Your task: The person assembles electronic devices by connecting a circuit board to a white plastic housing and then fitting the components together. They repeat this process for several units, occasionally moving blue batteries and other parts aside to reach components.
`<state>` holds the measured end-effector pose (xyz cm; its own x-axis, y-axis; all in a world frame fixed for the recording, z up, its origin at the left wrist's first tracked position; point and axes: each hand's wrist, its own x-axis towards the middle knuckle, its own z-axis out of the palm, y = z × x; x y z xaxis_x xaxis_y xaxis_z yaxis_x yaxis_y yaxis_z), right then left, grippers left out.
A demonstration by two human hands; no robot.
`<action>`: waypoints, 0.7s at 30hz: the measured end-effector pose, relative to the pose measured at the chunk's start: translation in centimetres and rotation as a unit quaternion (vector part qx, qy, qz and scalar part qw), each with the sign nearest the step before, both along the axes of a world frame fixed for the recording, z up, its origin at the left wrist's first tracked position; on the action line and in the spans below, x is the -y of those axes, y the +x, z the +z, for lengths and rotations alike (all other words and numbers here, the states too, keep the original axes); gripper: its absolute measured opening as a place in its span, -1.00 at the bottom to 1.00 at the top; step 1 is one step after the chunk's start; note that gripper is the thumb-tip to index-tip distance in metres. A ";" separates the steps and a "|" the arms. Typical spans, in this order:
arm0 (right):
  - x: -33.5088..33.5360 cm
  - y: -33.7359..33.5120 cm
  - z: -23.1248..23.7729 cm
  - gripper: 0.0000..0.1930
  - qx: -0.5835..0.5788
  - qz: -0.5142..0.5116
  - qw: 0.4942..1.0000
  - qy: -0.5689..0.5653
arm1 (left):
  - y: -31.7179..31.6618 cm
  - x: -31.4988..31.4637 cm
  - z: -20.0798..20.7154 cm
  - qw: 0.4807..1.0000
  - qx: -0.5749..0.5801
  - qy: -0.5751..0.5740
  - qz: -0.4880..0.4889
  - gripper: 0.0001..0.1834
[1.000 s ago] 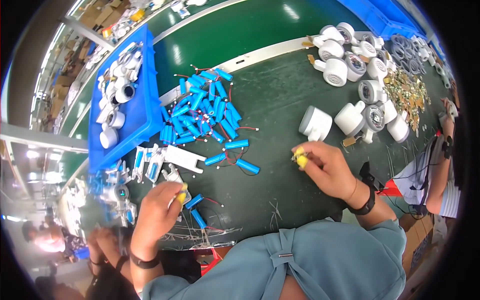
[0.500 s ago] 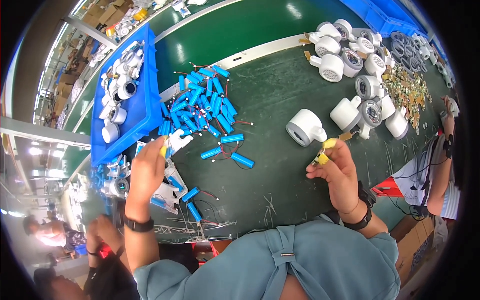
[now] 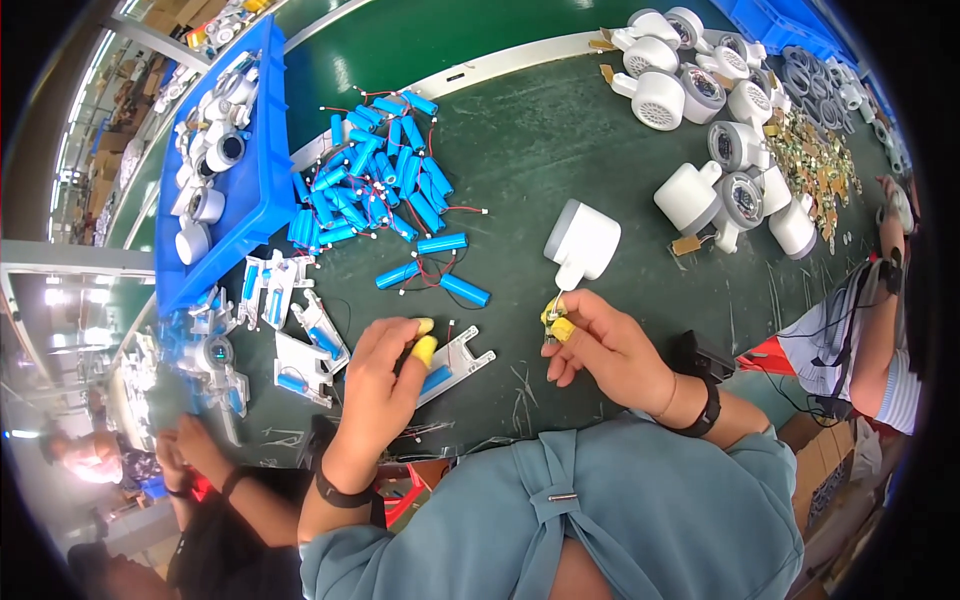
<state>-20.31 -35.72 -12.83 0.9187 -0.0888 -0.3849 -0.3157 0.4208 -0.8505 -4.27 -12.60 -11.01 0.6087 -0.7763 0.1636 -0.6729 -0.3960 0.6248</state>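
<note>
Between the thumb and fingers of my right hand (image 3: pixel 618 350) is a small circuit board (image 3: pixel 551 326), partly covered by the yellow-wrapped fingertips. It sits at the handle end of a white round-headed housing (image 3: pixel 586 245), which lies on the bench just beyond. My left hand (image 3: pixel 382 378), with yellow covers on thumb and forefinger, has those two fingers apart. Beside and partly under it lies a long white plastic shell (image 3: pixel 465 366) with a blue battery (image 3: pixel 436 379) in it. Whether the hand touches the shell is hard to see.
A heap of blue wired batteries (image 3: pixel 385 170) lies beyond my left hand. White shells (image 3: pixel 300 360) and a blue crate (image 3: pixel 275 130) of housings are at left. More housings (image 3: pixel 690 195) and small circuit boards (image 3: pixel 815 180) lie at right. Other people work on both sides.
My left hand has moved right and nearer, and a white shell with a battery now lies beside it. My right hand has moved left with the board; the housing has shifted left and turned.
</note>
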 end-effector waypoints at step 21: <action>-0.7 0.4 0.3 -0.85 -0.033 0.083 0.996 0.002 | -1.1 3.1 -0.2 0.768 -0.637 -0.036 -0.053 -0.86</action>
<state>-19.90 -34.98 -12.52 0.8930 0.0644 -0.4454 -0.4369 0.3613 -0.8238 -5.32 -15.69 -11.25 0.2449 -0.8494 -0.4674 0.4776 -0.3139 0.8206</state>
